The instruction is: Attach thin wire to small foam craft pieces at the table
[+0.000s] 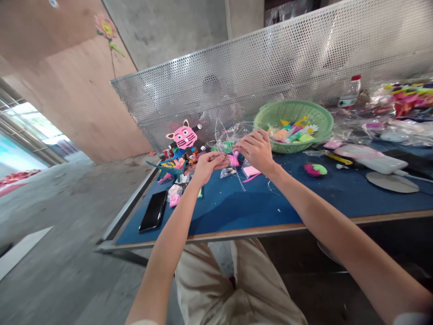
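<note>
Above the blue tabletop, my left hand [210,166] is closed in a pinch on a thin pale wire [237,177]. The wire rises in a narrow loop behind the fingertips, and one end slants down toward me. Just right of it, my right hand [255,148] has its fingers curled and pressed together, palm down. What those fingers hold, if anything, is hidden. Behind and below the hands lie clear plastic bags, a green piece [227,146] and pink pieces [233,160]. A pink cat-face figure [183,136] stands beyond my left hand among small coloured figures.
A green basket [267,145] of coloured pieces stands behind my right hand. A black phone [153,211] lies near the left edge. Rightward are a yellow cutter [339,159], a pink-and-white device [372,159], plastic bags and a bottle [350,94]. A perforated metal panel [176,90] borders the back.
</note>
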`<act>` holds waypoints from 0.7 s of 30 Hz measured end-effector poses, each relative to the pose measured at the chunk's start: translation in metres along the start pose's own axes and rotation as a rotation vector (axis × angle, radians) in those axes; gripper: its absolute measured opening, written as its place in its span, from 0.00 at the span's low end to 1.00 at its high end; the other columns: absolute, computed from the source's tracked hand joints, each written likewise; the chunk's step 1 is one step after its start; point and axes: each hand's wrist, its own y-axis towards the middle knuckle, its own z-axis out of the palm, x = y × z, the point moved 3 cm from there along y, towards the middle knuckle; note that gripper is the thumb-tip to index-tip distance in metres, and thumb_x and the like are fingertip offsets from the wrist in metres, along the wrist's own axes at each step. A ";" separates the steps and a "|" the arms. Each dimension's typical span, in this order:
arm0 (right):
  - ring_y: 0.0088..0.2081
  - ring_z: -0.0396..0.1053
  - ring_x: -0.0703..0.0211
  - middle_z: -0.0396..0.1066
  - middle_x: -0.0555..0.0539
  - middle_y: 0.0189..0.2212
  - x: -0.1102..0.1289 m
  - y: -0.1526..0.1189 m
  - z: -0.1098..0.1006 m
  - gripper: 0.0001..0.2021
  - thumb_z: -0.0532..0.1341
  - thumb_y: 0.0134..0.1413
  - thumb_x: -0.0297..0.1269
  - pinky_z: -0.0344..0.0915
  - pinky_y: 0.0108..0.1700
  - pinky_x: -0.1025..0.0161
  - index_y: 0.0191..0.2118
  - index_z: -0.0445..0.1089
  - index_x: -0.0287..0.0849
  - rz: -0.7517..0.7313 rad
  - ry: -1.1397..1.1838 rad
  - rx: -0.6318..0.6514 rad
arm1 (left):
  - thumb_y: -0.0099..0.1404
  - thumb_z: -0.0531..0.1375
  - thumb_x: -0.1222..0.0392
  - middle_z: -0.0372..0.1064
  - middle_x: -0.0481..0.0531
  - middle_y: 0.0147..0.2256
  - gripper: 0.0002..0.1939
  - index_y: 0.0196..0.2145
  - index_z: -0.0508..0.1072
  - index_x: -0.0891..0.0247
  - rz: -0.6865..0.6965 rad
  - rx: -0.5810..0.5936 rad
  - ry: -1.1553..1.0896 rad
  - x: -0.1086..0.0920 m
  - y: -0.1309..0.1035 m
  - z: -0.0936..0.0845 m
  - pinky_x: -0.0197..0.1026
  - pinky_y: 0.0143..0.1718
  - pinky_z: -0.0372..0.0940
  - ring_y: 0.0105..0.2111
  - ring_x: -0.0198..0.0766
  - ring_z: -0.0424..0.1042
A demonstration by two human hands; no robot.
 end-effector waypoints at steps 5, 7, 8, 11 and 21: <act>0.44 0.66 0.54 0.76 0.51 0.37 -0.002 0.000 0.000 0.09 0.58 0.68 0.38 0.53 0.59 0.51 0.38 0.76 0.52 -0.028 -0.009 -0.022 | 0.52 0.75 0.54 0.81 0.59 0.37 0.20 0.38 0.78 0.68 -0.063 0.021 -0.033 0.003 0.000 -0.001 0.47 0.43 0.77 0.36 0.46 0.82; 0.44 0.66 0.54 0.77 0.51 0.37 -0.003 0.000 0.002 0.09 0.59 0.67 0.38 0.55 0.57 0.51 0.37 0.76 0.52 -0.005 0.024 -0.021 | 0.52 0.75 0.54 0.81 0.59 0.37 0.20 0.38 0.77 0.67 -0.061 0.025 -0.033 0.003 0.000 -0.001 0.47 0.44 0.76 0.36 0.46 0.82; 0.44 0.67 0.54 0.77 0.51 0.37 -0.004 -0.001 0.003 0.08 0.59 0.67 0.39 0.55 0.57 0.51 0.37 0.77 0.52 0.014 0.043 -0.024 | 0.52 0.75 0.54 0.81 0.59 0.37 0.20 0.38 0.77 0.67 -0.055 0.026 -0.029 0.003 -0.001 0.000 0.48 0.44 0.76 0.36 0.46 0.82; 0.44 0.68 0.53 0.77 0.51 0.36 -0.008 -0.002 0.005 0.08 0.61 0.66 0.41 0.57 0.55 0.51 0.37 0.77 0.51 0.073 0.096 -0.039 | 0.51 0.75 0.52 0.81 0.59 0.37 0.21 0.37 0.77 0.67 -0.027 0.036 -0.017 0.003 -0.001 0.002 0.49 0.45 0.76 0.37 0.47 0.82; 0.38 0.70 0.54 0.77 0.48 0.33 -0.011 -0.003 0.012 0.10 0.63 0.64 0.44 0.64 0.47 0.54 0.34 0.78 0.48 0.189 0.328 0.041 | 0.52 0.74 0.52 0.81 0.58 0.36 0.20 0.37 0.77 0.66 0.028 0.069 0.000 0.001 -0.004 0.003 0.47 0.44 0.77 0.36 0.45 0.82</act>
